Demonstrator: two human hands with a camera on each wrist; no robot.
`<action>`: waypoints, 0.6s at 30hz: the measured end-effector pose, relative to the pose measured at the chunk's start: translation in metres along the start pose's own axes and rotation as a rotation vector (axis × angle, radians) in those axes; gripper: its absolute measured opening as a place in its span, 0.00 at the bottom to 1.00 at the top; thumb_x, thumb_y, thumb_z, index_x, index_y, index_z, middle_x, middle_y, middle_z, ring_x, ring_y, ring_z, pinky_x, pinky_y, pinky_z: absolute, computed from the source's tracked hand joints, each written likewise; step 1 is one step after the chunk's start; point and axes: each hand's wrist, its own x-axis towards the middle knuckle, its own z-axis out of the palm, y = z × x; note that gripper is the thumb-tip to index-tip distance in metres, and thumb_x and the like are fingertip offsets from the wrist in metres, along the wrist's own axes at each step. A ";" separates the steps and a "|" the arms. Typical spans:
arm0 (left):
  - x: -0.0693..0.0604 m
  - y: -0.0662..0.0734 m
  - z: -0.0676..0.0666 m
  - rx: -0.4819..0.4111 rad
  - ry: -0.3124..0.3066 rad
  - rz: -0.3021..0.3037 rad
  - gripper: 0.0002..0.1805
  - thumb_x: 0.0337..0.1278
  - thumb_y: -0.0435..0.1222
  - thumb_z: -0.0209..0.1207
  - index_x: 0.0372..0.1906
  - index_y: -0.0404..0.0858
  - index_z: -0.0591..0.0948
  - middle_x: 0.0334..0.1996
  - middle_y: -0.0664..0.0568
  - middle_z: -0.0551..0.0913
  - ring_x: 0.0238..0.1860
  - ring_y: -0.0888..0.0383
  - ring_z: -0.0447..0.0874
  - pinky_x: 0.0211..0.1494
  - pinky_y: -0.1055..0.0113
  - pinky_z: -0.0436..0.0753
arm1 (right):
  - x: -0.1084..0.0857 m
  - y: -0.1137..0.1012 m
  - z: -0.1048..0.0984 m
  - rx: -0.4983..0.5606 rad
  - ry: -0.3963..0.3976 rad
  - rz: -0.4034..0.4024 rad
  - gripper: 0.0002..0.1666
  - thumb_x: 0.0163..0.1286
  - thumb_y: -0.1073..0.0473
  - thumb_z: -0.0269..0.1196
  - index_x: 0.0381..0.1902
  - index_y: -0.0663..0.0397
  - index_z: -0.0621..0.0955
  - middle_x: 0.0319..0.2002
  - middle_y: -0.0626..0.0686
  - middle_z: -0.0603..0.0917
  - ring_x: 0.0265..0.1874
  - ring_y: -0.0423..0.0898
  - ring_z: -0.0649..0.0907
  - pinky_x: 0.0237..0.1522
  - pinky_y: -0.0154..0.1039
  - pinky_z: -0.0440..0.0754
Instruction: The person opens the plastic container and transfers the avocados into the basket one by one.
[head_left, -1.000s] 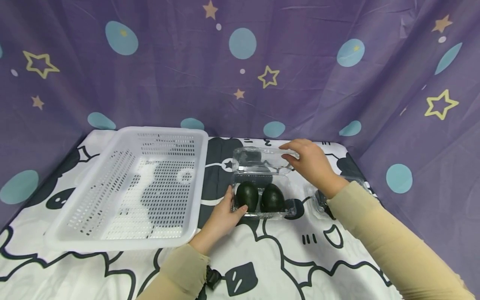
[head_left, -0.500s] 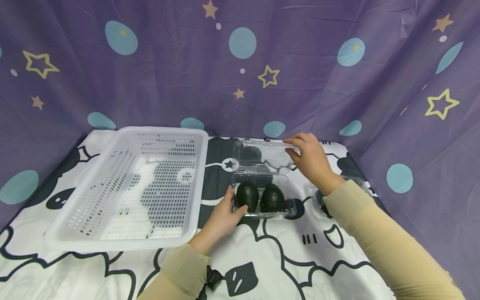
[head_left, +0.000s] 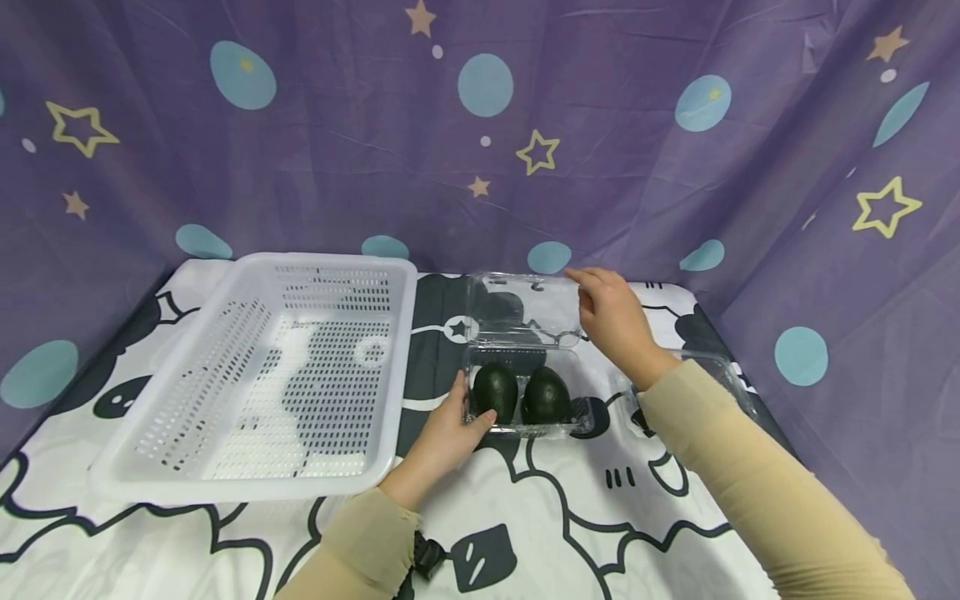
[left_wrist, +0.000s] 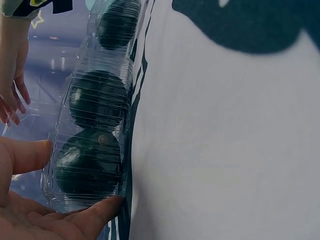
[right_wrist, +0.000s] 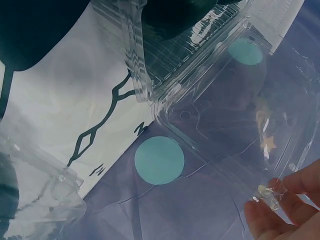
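Note:
Two dark green avocados [head_left: 495, 392] lie side by side in a clear plastic clamshell box [head_left: 534, 431], its lid [head_left: 525, 310] raised at the back. My left hand [head_left: 444, 435] grips the box's left end, the thumb over the front edge. In the left wrist view, that thumb [left_wrist: 30, 156] is against the box wall and a finger reaches under the end. My right hand [head_left: 617, 323] is at the lid's far right corner. Its fingertips [right_wrist: 265, 220] pinch a corner tab of the lid in the right wrist view.
A large white perforated basket [head_left: 390, 375] stands to the left. Another clear plastic box [head_left: 716, 367], partly behind the right forearm, sits at the right; the left wrist view shows a dark round fruit [left_wrist: 117, 27] in it. A purple curtain [head_left: 337, 167] hangs behind the table.
My right hand has moved up and back, swinging the lid further open. The left hand, box and avocados have stayed in place.

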 end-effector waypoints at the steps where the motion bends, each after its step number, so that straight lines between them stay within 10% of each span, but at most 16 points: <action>1: 0.000 0.000 0.000 0.001 0.000 0.000 0.46 0.68 0.42 0.57 0.78 0.28 0.45 0.73 0.30 0.60 0.70 0.35 0.66 0.68 0.44 0.70 | 0.000 0.000 0.001 0.000 -0.002 0.003 0.26 0.69 0.72 0.48 0.62 0.62 0.78 0.57 0.63 0.81 0.57 0.62 0.78 0.62 0.54 0.73; 12: -0.001 0.001 0.000 0.002 0.002 0.004 0.45 0.69 0.41 0.56 0.77 0.27 0.45 0.74 0.30 0.59 0.70 0.35 0.66 0.69 0.44 0.69 | 0.007 0.000 0.006 -0.056 -0.055 0.047 0.28 0.72 0.70 0.48 0.68 0.60 0.73 0.56 0.63 0.75 0.56 0.61 0.74 0.48 0.53 0.77; 18: 0.000 0.001 0.000 0.003 0.003 0.005 0.45 0.69 0.41 0.57 0.77 0.27 0.45 0.73 0.30 0.60 0.70 0.35 0.66 0.69 0.43 0.69 | 0.014 0.000 0.010 -0.039 -0.046 0.079 0.27 0.71 0.69 0.48 0.68 0.63 0.73 0.56 0.65 0.75 0.57 0.62 0.74 0.57 0.55 0.75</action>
